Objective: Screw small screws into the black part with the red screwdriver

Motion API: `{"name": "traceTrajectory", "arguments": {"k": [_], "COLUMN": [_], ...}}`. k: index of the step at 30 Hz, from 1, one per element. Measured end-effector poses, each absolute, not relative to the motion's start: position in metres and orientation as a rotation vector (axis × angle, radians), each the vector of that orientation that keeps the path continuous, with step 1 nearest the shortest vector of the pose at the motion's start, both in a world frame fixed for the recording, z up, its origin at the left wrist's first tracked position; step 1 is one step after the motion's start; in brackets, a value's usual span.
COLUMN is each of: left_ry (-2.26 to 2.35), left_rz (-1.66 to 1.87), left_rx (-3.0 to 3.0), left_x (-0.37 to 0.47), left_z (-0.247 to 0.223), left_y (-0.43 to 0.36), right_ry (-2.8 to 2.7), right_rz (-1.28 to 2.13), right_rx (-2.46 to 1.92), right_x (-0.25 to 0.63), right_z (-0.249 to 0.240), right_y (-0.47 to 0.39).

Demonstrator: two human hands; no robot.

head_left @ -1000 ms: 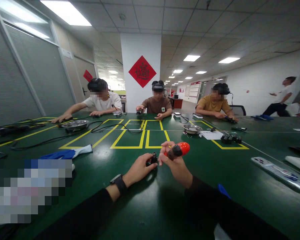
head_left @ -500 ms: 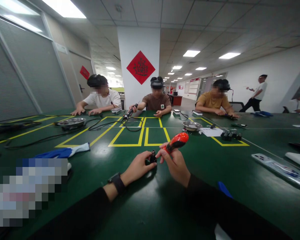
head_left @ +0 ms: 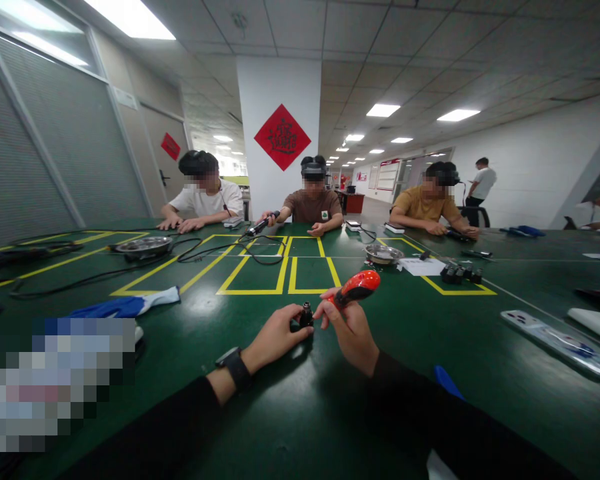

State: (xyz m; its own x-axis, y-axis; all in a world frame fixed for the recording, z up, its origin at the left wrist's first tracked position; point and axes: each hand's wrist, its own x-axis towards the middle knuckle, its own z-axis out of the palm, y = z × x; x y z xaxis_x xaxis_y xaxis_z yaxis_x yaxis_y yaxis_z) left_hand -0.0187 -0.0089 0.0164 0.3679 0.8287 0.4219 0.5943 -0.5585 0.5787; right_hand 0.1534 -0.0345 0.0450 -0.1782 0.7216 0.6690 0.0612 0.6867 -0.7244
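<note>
The left hand [head_left: 277, 333] is staying clamped by thumb and fingers on one small black part [head_left: 306, 315], which is standing nearly upright just above or on the green table [head_left: 260, 427]; I cannot tell which. From this part, the right hand [head_left: 350, 333] is lying toward four o'clock, and its fingers are closing round one red-and-black screwdriver [head_left: 357, 288], whose handle is pointing to two o'clock. The fingers are hiding the tip, so I cannot tell if it is touching the part. In my judgement, the step is going well only if the left hand is holding the part without rocking, the tip is sitting straight in line, and the left fingertips are staying out of its path; light pressure is seeming wiser than force. Counting around: one phone [head_left: 560, 343] is lying at three o'clock, one blue-and-white glove [head_left: 125, 305] at nine; two metal bowls are standing, one at ten [head_left: 145, 252], one at two [head_left: 384, 260]. Three people with headsets are sitting across the table.
</note>
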Motion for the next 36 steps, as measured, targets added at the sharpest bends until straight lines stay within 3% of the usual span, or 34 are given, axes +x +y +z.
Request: {"name": "traceTrajectory", "arguments": {"k": [12, 19, 26, 33, 36], "left_ry": [1.225, 1.246, 1.235, 1.236, 1.236], "left_rz": [0.992, 1.029, 1.042, 1.021, 1.018], "left_rx": [2.302, 2.316, 2.303, 2.305, 2.311], "left_x": [-0.02, -0.019, -0.018, -0.019, -0.019], "left_z": [0.019, 0.018, 0.016, 0.017, 0.017], "left_y": [-0.01, -0.009, -0.008, -0.009, -0.008], "right_ry": [-1.383, -1.502, -1.415, -1.662, -1.699], "right_rz": [1.065, 0.706, 0.959, 0.643, 0.67], "right_rx": [-0.511, -0.644, -0.461, -0.676, -0.706], "right_x": [0.148, 0.153, 0.145, 0.16, 0.161], "right_z": [0.048, 0.054, 0.051, 0.053, 0.051], "right_y": [-0.029, -0.029, -0.03, -0.027, -0.028]}}
